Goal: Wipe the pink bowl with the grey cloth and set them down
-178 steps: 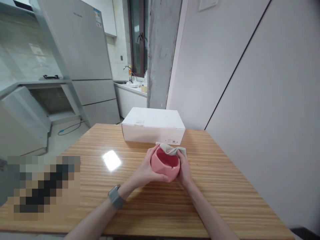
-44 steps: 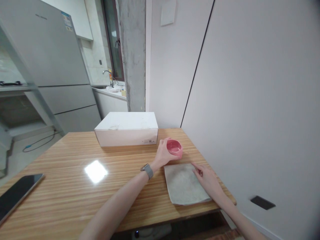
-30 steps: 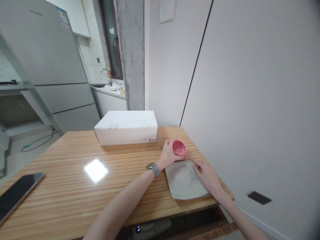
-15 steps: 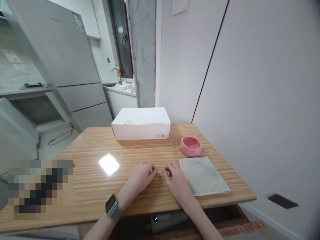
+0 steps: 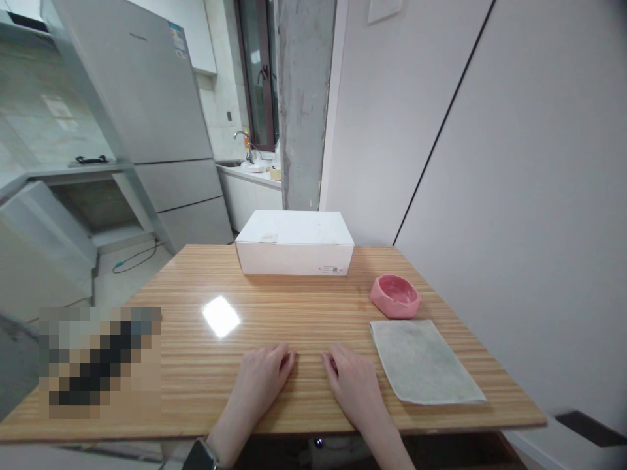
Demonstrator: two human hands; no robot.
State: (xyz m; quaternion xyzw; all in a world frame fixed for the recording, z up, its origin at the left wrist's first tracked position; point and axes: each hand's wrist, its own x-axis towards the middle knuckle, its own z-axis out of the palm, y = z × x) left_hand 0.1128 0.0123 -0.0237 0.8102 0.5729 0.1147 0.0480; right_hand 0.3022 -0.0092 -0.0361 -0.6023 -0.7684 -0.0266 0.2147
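Observation:
My left hand [image 5: 265, 372] rests loosely closed on the wooden table [image 5: 186, 391], close to its front edge, with a dark watch [image 5: 200, 455] on the wrist. My right hand [image 5: 351, 375] lies a short way to the right, its fingers also curled in. Nothing shows in either hand. A folded grey-green cloth [image 5: 426, 362] lies flat just right of my right hand, not touched by it. Behind the cloth sits a pink faceted bowl [image 5: 394, 297]. Farther back, beyond both hands, a closed white box [image 5: 294, 258] stands on the table.
A blurred-out patch [image 5: 100, 365] covers whatever is at the table's left end. A white wall [image 5: 490, 215] runs along the right side. A grey fridge [image 5: 132, 104] and a sink counter [image 5: 252, 186] are behind the table. Under the front edge, a small light [image 5: 318, 442] glows.
Both hands have drawn back towards the front edge and settled lower, slightly farther apart, with fingers curled. My view has turned a little left; the cloth, bowl and box stay in place.

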